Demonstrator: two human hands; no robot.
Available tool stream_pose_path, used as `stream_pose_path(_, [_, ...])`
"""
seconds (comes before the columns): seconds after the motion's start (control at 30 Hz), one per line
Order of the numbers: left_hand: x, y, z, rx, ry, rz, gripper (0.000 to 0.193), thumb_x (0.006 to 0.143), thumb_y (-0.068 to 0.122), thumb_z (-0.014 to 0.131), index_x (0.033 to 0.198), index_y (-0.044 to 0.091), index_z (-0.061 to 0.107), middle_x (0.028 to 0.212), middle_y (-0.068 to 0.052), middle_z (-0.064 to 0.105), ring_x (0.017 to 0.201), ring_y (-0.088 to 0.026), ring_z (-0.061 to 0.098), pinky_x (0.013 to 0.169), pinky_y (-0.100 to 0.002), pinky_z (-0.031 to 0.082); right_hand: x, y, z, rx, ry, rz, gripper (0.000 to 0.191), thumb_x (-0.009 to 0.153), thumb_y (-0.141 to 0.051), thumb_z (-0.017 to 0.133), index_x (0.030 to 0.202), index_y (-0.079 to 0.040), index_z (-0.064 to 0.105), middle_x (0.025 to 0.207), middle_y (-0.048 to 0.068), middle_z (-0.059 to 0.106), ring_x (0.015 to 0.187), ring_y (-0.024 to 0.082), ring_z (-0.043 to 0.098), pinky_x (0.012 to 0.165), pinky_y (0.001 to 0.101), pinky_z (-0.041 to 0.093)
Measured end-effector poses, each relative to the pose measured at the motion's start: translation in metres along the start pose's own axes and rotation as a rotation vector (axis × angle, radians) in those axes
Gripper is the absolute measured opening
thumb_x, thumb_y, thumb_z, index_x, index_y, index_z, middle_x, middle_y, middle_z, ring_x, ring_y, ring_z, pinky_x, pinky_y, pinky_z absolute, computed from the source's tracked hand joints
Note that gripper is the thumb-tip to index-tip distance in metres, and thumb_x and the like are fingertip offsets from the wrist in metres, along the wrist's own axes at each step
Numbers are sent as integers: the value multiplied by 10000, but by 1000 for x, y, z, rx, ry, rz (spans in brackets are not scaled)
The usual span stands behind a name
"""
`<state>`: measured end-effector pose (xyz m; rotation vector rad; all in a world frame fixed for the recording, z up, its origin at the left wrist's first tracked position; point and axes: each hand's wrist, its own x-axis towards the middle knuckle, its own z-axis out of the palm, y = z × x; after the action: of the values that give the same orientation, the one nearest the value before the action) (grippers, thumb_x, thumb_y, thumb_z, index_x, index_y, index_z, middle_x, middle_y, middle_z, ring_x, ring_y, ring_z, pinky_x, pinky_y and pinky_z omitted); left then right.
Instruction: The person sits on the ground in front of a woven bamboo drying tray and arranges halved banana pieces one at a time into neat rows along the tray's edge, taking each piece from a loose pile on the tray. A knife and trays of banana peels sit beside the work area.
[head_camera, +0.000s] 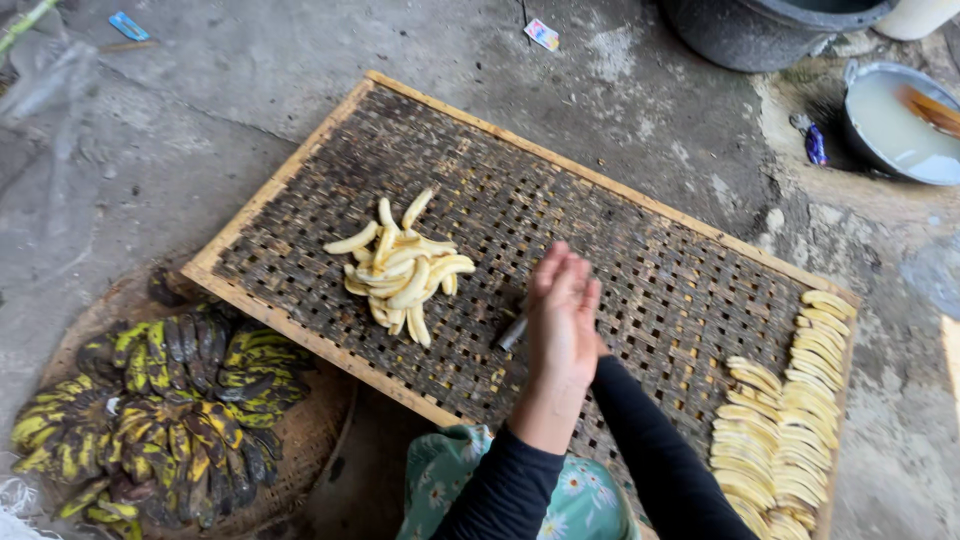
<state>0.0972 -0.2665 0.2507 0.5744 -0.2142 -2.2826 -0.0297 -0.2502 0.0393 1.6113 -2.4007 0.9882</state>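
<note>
My left hand (562, 322) is raised over a woven bamboo tray (280, 171), fingers straight and together, its back toward me. My right hand (599, 345) lies pressed behind it and is almost wholly hidden. A short grey knife-like piece (512, 333) sticks out from under the hands to the left; which hand holds it is hidden. A heap of peeled bananas (402, 270) lies on the tray left of my hands. Rows of flat banana slices (775, 430) cover the tray's right end.
Several bunches of black-and-yellow unpeeled bananas (160, 400) fill a round woven basket (322, 440) at the lower left. A dark pot (760, 35) and a basin of cloudy liquid (900, 130) stand on the concrete floor at the upper right. Green floral cloth (590, 500) covers my lap.
</note>
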Motion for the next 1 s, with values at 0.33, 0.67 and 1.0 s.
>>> stream_pose_path(0.33, [17, 199, -77, -473, 135, 632, 120, 1022, 100, 595, 1139, 90, 623, 811, -35, 656, 710, -130, 619, 651, -255, 554, 110, -141, 86, -263, -600, 148, 378, 955, -192, 653, 1303, -50, 609, 1159, 182, 684, 1031, 322, 656, 881, 431, 522])
stream_pose_path(0.67, [68, 101, -97, -134, 383, 245, 480, 997, 172, 541, 1472, 179, 469, 1377, -74, 608, 1129, -131, 653, 877, -301, 532, 83, -84, 39, 695, -586, 541, 418, 1013, -204, 620, 1382, -16, 564, 1144, 188, 670, 926, 267, 672, 779, 383, 514])
stream_pose_path(1.0, [106, -133, -89, 274, 211, -98, 393, 981, 319, 633, 1279, 70, 572, 1110, -61, 683, 970, -186, 690, 783, -351, 579, 4, 4, -124, 791, -200, 437, 328, 1014, -59, 653, 1325, 28, 594, 1172, 81, 711, 1071, 111, 657, 950, 290, 558])
